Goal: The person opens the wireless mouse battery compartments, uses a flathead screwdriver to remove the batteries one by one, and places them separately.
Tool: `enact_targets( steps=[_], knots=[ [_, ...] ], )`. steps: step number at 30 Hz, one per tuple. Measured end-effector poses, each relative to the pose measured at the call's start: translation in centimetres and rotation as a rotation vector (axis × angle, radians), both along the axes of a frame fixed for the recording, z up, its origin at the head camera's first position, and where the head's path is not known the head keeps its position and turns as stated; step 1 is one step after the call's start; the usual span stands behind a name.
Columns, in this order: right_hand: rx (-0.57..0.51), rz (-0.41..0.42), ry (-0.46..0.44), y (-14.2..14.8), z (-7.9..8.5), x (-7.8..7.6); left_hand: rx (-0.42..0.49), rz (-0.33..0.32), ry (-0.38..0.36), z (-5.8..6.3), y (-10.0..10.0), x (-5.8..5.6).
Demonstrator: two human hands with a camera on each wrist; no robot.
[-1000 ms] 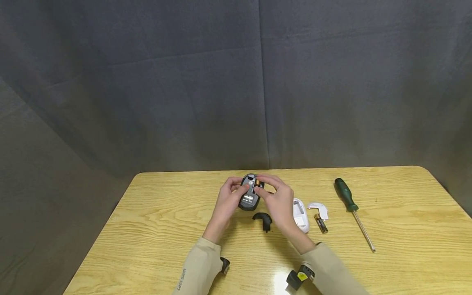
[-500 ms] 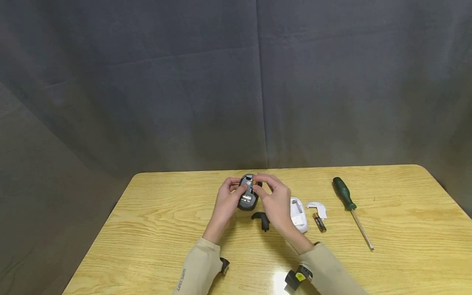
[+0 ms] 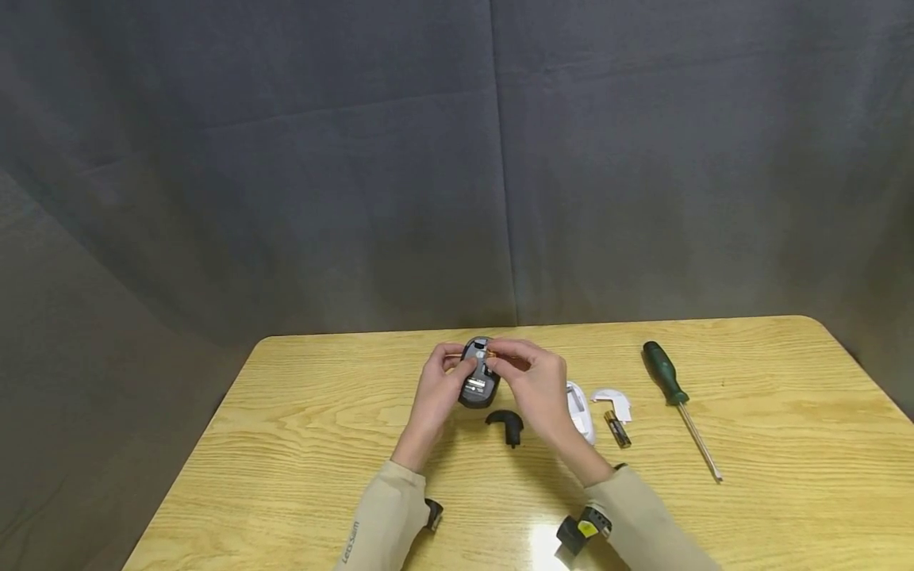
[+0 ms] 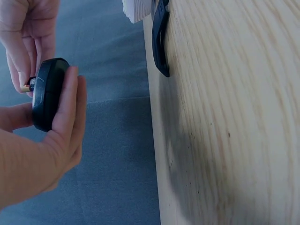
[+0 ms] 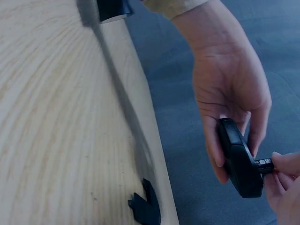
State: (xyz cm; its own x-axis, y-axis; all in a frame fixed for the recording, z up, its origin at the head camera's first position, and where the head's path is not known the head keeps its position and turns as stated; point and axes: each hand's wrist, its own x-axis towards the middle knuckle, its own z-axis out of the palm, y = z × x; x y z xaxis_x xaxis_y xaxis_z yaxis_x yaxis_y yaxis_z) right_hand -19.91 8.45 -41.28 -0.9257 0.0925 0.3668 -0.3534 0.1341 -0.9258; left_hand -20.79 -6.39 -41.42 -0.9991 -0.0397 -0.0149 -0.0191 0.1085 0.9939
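Note:
My left hand (image 3: 444, 386) grips a black computer mouse (image 3: 477, 388) above the table, its underside turned up toward the head view. The left thumb lies across the underside, and straight fingers support the other face in the left wrist view. With thumb and fingertips, my right hand (image 3: 537, 385) pinches a small battery (image 5: 264, 165). That battery stands out from the mouse's underside, one end against or inside it; the exact contact is hidden. Below the mouse, a curved black battery cover (image 3: 508, 424) lies on the table.
Partly behind my right forearm lies a white mouse (image 3: 580, 408) with its compartment uncovered. Right of it are a white cover (image 3: 614, 402) and a loose battery (image 3: 617, 429). A green-handled screwdriver (image 3: 667, 379) lies farther right. A grey curtain (image 3: 357, 198) hangs behind the table (image 3: 307, 412).
The right thumb and fingertips have closed in on the battery, and less of it shows between them in the head view. The left hand keeps the mouse almost still; the head view shifts slightly.

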Motion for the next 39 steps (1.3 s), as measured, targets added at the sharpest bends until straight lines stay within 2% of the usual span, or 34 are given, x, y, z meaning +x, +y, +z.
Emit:
enact_targets(
  steps=[3,7,15,20,24,31,39],
  knots=[
    [-0.001,-0.017,-0.028,0.3,0.4,0.0,0.007,-0.010,-0.003,0.0,0.1,0.0],
    [-0.063,-0.029,-0.081,0.9,0.9,-0.2,-0.007,0.005,-0.004,-0.1,0.1,-0.1],
    [-0.333,0.070,-0.227,1.8,1.2,-0.6,-0.063,0.054,0.022,-0.3,-0.3,-0.4],
    [-0.412,0.093,-0.304,2.0,1.2,-0.8,-0.075,0.060,0.040,-0.3,-0.7,-0.4],
    [-0.448,0.096,-0.321,2.0,1.2,-0.8,-0.099,0.045,0.031,-0.3,-1.1,-0.5],
    [-0.406,0.134,-0.394,1.7,0.6,-0.6,-0.120,0.032,-0.005,-0.3,-2.0,-0.6],
    [-0.177,0.172,-0.423,0.8,-0.5,-0.4,-0.175,0.018,-0.024,-0.7,-2.7,-1.0]
  ],
)
